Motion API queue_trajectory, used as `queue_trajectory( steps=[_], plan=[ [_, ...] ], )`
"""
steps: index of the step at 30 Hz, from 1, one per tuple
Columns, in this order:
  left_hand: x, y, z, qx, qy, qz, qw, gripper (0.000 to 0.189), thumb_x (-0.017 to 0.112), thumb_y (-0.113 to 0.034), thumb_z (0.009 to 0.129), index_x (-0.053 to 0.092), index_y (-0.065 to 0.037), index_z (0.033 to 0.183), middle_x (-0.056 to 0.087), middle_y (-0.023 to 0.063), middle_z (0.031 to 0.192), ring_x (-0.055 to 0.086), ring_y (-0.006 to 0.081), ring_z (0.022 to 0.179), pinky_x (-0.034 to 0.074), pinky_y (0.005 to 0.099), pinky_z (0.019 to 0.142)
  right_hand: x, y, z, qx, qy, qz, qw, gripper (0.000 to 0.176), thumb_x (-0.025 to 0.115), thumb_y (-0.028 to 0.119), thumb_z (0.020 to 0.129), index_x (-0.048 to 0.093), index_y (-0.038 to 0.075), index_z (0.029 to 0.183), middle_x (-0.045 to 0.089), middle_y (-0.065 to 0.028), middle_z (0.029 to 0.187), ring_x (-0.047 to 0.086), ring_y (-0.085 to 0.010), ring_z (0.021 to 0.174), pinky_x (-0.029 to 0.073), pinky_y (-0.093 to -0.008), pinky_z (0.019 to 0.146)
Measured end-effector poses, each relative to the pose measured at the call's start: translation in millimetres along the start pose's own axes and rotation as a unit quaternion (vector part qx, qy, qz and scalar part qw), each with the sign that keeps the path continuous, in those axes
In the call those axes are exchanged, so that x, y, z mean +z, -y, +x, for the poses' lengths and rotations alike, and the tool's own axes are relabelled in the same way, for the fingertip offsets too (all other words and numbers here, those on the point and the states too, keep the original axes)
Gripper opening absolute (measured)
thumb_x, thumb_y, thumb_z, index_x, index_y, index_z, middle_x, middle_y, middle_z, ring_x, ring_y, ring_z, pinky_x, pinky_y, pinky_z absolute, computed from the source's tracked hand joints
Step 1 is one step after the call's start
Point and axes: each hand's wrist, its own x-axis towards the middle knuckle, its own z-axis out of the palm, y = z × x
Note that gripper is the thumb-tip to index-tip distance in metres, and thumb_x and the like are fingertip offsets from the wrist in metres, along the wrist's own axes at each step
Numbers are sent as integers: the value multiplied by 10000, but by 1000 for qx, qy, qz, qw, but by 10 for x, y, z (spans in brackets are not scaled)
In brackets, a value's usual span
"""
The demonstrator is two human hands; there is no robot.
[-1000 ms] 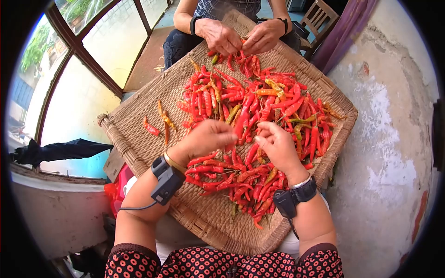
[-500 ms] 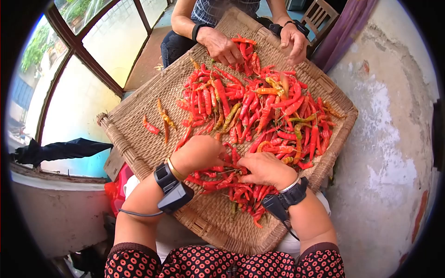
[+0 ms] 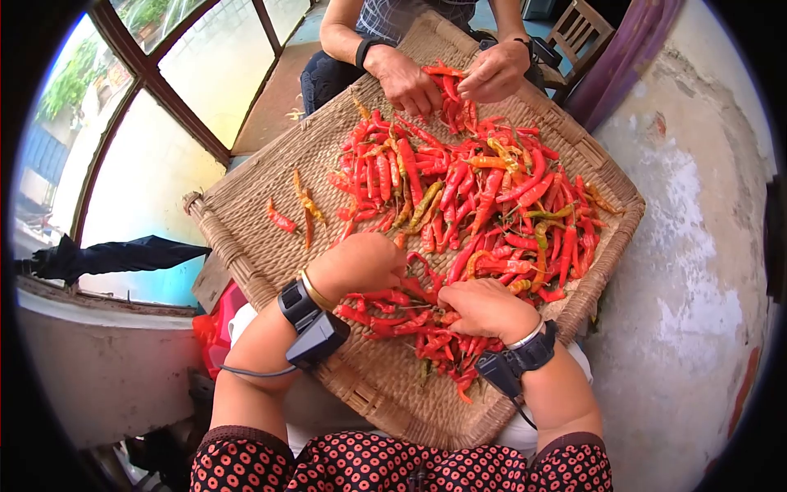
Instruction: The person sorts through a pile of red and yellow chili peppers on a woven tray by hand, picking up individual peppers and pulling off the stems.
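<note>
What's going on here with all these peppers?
Two people sit across a woven tray heaped with red chili peppers. The camera wearer's left hand and right hand are both down in the near part of the pile. Opposite, another person's hands work at the far edge. A few stray chilies lie apart on the tray's left side.

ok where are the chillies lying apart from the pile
In the head view, the loose chillies lie on the left of the woven tray, beside the main pile, beyond the left hand.
</note>
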Motion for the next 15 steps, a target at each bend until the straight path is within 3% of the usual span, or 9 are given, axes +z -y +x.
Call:
queue_trajectory(
  steps=[6, 8, 9, 10, 11, 12, 13, 14, 15],
  plan=[
    [-138, 145, -36, -29, 12, -51, 998, 165, 557, -210, 703, 621, -61, 734, 592, 122, 670, 576, 293, 647, 449, 382, 605, -51, 15, 59, -3, -57, 79, 995, 195, 568, 92, 691, 552, 42, 879, 595, -153, 769, 581, -330, 768, 453, -406, 654],
    [-196, 195, -46, -28, -68, -174, 982, 129, 609, -160, 727, 632, -46, 783, 587, 83, 631, 564, 168, 590, 441, 298, 563, -93, 27, 70, -16, -83, 132, 988, 214, 565, 88, 702, 567, 37, 910, 600, -156, 774, 593, -313, 763, 464, -379, 661],
    [-247, 219, -24, -36, -90, -224, 970, 146, 608, -130, 774, 621, -19, 868, 592, 33, 672, 536, 89, 615, 441, 250, 566, -96, 18, 71, -13, -82, 201, 976, 236, 567, 75, 725, 562, 26, 956, 594, -107, 756, 584, -232, 721, 462, -329, 642],
    [-247, 254, 19, -37, -89, -223, 970, 146, 608, -130, 774, 621, -19, 868, 592, 33, 672, 536, 89, 615, 441, 250, 566, -97, 12, 72, -9, -79, 270, 960, 258, 569, 62, 748, 558, 15, 1001, 588, -58, 739, 575, -152, 679, 459, -279, 624],
    [-210, 294, 91, -39, -179, -366, 913, 194, 592, -136, 801, 588, -10, 949, 586, 17, 741, 524, 76, 629, 441, 236, 566, -91, 19, 82, -9, -79, 271, 959, 258, 569, 62, 748, 558, 15, 1001, 588, -58, 739, 575, -152, 679, 459, -279, 624],
    [-181, 292, 147, -41, -262, -497, 826, 247, 576, -142, 828, 555, -1, 1029, 579, 1, 809, 513, 63, 644, 440, 222, 566, -80, 33, 96, 9, -84, 357, 930, 234, 556, 51, 769, 560, 7, 999, 588, -34, 753, 564, -120, 666, 458, -254, 611],
    [-169, 210, 193, -16, -347, -512, 786, 296, 594, -102, 805, 510, 14, 1064, 566, 23, 808, 489, 66, 632, 418, 204, 547, -76, 40, 104, 27, -87, 440, 894, 211, 543, 39, 791, 562, -1, 997, 589, -10, 767, 553, -89, 653, 458, -230, 598],
    [-123, 196, 232, -16, -347, -513, 785, 296, 594, -102, 805, 510, 14, 1064, 566, 23, 808, 489, 66, 632, 418, 204, 547, -106, 52, 95, 27, -87, 439, 894, 211, 543, 39, 791, 562, -1, 997, 589, -10, 767, 553, -89, 653, 458, -230, 598],
    [-79, 194, 270, -1, -400, -424, 812, 292, 586, -109, 815, 509, 12, 1070, 561, 24, 836, 490, 61, 643, 418, 206, 546, -162, 76, 81, 55, -96, 498, 860, 193, 537, 38, 797, 568, -6, 982, 594, -12, 768, 554, -76, 654, 455, -219, 587]
  ],
)
